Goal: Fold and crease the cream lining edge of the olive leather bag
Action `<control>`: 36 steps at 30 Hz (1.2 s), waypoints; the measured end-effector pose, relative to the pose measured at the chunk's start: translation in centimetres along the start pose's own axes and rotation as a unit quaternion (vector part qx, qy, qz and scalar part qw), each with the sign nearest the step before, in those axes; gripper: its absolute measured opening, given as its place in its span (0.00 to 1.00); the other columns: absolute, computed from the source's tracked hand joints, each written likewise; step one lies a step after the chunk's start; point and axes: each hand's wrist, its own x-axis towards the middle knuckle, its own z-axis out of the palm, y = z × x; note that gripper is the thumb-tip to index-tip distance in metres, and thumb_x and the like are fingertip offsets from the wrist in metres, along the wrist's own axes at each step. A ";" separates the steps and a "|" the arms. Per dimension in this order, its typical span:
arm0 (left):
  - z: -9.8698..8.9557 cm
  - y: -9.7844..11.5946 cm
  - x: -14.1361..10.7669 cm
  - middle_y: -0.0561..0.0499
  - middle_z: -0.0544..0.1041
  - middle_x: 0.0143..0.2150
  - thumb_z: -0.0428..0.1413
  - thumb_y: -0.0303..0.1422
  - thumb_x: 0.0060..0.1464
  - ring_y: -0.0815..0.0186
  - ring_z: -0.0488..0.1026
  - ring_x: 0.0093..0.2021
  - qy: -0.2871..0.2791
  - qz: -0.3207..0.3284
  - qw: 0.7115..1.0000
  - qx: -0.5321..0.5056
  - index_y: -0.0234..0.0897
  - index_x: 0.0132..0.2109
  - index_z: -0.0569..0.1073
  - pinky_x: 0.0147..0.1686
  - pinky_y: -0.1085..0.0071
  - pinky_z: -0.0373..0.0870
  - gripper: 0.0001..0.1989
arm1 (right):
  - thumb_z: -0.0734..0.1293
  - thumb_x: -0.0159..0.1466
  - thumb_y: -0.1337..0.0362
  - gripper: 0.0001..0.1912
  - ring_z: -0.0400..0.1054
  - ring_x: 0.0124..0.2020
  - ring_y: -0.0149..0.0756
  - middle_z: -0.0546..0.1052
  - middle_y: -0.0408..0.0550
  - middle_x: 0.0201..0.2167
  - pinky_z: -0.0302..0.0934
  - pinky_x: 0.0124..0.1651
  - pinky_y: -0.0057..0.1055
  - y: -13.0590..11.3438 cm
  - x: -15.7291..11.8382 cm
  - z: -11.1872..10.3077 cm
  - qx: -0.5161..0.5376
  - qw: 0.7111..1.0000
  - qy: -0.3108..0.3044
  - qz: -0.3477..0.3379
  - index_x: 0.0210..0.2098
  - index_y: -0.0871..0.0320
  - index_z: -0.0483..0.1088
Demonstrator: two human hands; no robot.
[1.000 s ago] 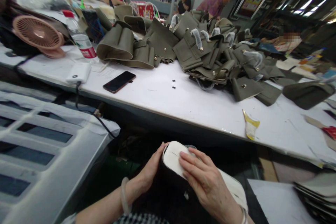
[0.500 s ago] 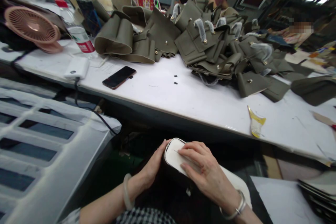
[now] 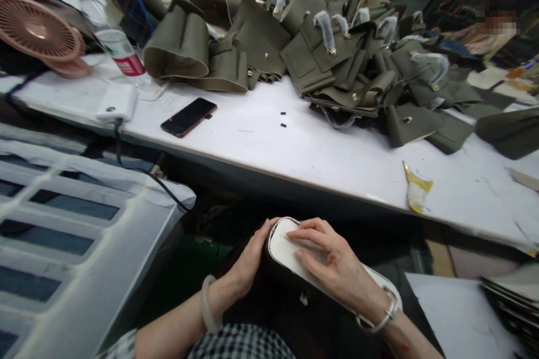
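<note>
A dark bag body (image 3: 290, 275) sits low in front of me, with a long white round-ended panel (image 3: 280, 247) facing up and a small shiny fitting on its dark side. Around the bag's far left end curves my left hand (image 3: 251, 258), its fingertips at the rim and partly hidden. My right hand (image 3: 330, 255) rests on the white panel, thumb and fingers bent and apart. By its index fingertip is a short thin line, too small to make out. The underside of the bag cannot be seen.
Across the white table (image 3: 252, 146) lies a heap of olive bag pieces (image 3: 311, 61). A phone (image 3: 189, 116), power bank (image 3: 118, 102), bottle (image 3: 122, 56), pink fan (image 3: 40, 31) and yellow-white packet (image 3: 416, 188) are there too. A slatted grey crate (image 3: 138, 230) stands left.
The view has tilted down slightly, so the table things sit higher in the picture. Both hands keep nearly the same place on the bag; the right fingers have shifted only a little.
</note>
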 end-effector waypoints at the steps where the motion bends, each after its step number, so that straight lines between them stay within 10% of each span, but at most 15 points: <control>1: 0.0 0.0 0.0 0.47 0.78 0.52 0.46 0.53 0.63 0.51 0.66 0.60 0.000 -0.003 1.000 -0.001 0.40 0.58 0.72 0.61 0.58 0.58 0.27 | 0.65 0.62 0.69 0.16 0.63 0.51 0.36 0.68 0.43 0.48 0.60 0.55 0.37 -0.1 0.0 0.0 -0.007 1.000 0.004 0.001 0.47 0.45 0.72; 36: 0.4 1.0 0.0 0.47 0.77 0.49 0.48 0.50 0.63 0.56 0.70 0.51 -0.027 0.004 1.000 -0.015 0.39 0.54 0.73 0.52 0.65 0.64 0.24 | 0.69 0.58 0.73 0.16 0.62 0.46 0.40 0.70 0.44 0.45 0.63 0.49 0.40 -1.1 0.9 0.9 -0.136 0.990 0.011 -0.043 0.44 0.51 0.69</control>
